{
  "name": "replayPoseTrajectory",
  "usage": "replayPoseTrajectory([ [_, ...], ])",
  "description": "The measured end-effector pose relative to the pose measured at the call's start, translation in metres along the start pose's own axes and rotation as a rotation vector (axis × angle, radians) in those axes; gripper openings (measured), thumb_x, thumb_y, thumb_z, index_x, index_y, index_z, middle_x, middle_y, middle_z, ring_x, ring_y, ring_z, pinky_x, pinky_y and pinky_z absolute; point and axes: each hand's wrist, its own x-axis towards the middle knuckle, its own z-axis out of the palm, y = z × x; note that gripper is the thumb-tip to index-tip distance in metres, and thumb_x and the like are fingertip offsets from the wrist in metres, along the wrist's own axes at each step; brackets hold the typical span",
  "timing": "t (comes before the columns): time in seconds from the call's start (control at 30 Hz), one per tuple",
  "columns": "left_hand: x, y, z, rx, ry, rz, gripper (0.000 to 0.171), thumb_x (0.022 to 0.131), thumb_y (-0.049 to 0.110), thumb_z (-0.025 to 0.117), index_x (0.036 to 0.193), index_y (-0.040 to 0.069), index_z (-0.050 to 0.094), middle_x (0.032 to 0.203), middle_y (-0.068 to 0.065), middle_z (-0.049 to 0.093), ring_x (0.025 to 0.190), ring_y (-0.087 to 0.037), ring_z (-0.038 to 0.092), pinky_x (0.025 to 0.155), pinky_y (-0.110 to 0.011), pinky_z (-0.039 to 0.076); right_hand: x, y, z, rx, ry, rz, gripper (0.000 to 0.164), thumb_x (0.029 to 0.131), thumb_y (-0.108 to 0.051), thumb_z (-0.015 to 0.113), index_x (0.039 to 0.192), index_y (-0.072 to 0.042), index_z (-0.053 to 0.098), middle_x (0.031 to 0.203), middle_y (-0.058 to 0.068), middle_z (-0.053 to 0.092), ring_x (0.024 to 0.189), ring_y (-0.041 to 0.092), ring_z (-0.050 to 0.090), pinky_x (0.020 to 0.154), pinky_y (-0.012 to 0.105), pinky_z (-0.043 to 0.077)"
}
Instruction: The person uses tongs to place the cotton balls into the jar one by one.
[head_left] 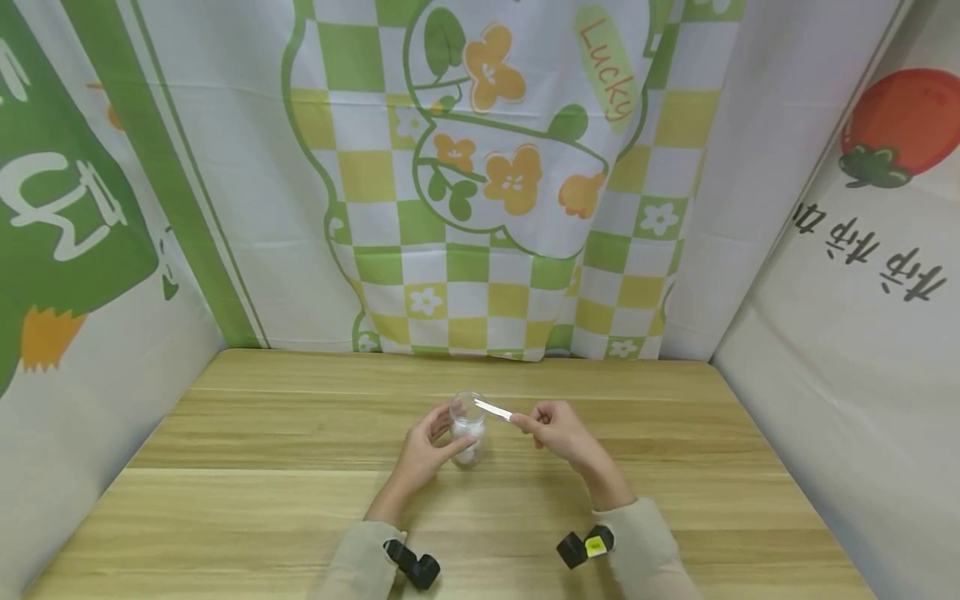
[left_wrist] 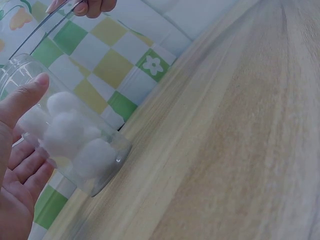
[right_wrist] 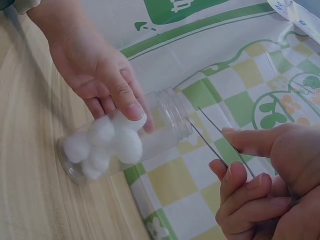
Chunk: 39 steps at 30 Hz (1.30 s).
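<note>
A clear screw-neck jar (head_left: 460,411) stands on the table, its lower part filled with several white cotton balls (right_wrist: 129,145). My left hand (head_left: 424,450) grips the jar from its left side, thumb on the near face and fingers behind. To the right of the jar, my right hand (head_left: 558,431) pinches a pair of metal tweezers (head_left: 495,410) between thumb and fingers. In the right wrist view, the tips of the tweezers (right_wrist: 214,148) stand apart at the jar's mouth, with nothing between them. No lid shows on the jar.
The wooden table (head_left: 247,517) stretches around both hands. Behind it hangs a green and yellow checked curtain (head_left: 480,275), with printed cloth walls on the left and right. A black wrist camera (head_left: 412,564) sits on each sleeve.
</note>
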Motion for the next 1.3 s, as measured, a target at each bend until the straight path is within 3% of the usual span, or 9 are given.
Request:
replayPoseTrajectory([
  [0.13, 0.000, 0.001, 0.000, -0.010, -0.005, -0.001, 0.062, 0.082, 0.013, 0.076, 0.137, 0.004, 0.049, 0.139, -0.016, 0.057, 0.132, -0.035, 0.052, 0.118, -0.047, 0.040, 0.000, 0.000, 0.001, -0.010, 0.003, -0.001, 0.033, 0.093, -0.025, 0.064, 0.068, -0.007, 0.054, 0.052, -0.004, 0.046, 0.052, 0.009, 0.037, 0.046, 0.016, 0.028],
  [0.33, 0.000, 0.001, 0.000, -0.021, -0.005, -0.019, 0.063, 0.081, 0.012, 0.076, 0.137, 0.005, 0.049, 0.139, -0.016, 0.057, 0.132, -0.035, 0.051, 0.119, -0.047, 0.039, -0.001, 0.002, 0.002, 0.004, 0.010, -0.004, 0.034, 0.093, -0.023, 0.063, 0.072, 0.001, 0.055, 0.051, -0.005, 0.045, 0.053, 0.010, 0.037, 0.047, 0.016, 0.028],
  [0.57, -0.001, 0.001, 0.000, -0.028, -0.009, -0.018, 0.063, 0.081, 0.011, 0.076, 0.138, 0.004, 0.048, 0.139, -0.016, 0.057, 0.132, -0.034, 0.052, 0.119, -0.046, 0.039, -0.006, 0.000, 0.004, 0.055, 0.066, 0.025, 0.030, 0.092, -0.022, 0.064, 0.078, 0.004, 0.058, 0.054, -0.005, 0.045, 0.055, 0.011, 0.040, 0.049, 0.017, 0.030],
  [0.93, 0.000, 0.000, -0.001, -0.025, -0.004, -0.035, 0.064, 0.081, 0.012, 0.076, 0.138, 0.005, 0.048, 0.139, -0.015, 0.057, 0.132, -0.033, 0.052, 0.119, -0.044, 0.040, -0.011, 0.010, 0.007, 0.180, 0.132, 0.113, 0.027, 0.095, -0.023, 0.061, 0.077, -0.003, 0.060, 0.055, -0.004, 0.047, 0.050, 0.008, 0.032, 0.043, 0.015, 0.024],
  [1.3, 0.000, 0.000, 0.000, -0.024, -0.001, -0.041, 0.065, 0.081, 0.014, 0.077, 0.138, 0.005, 0.048, 0.139, -0.015, 0.057, 0.133, -0.033, 0.051, 0.119, -0.045, 0.039, -0.013, 0.020, 0.008, 0.210, 0.176, 0.132, 0.029, 0.096, -0.024, 0.060, 0.076, -0.002, 0.058, 0.054, -0.005, 0.046, 0.047, 0.005, 0.031, 0.040, 0.014, 0.023],
])
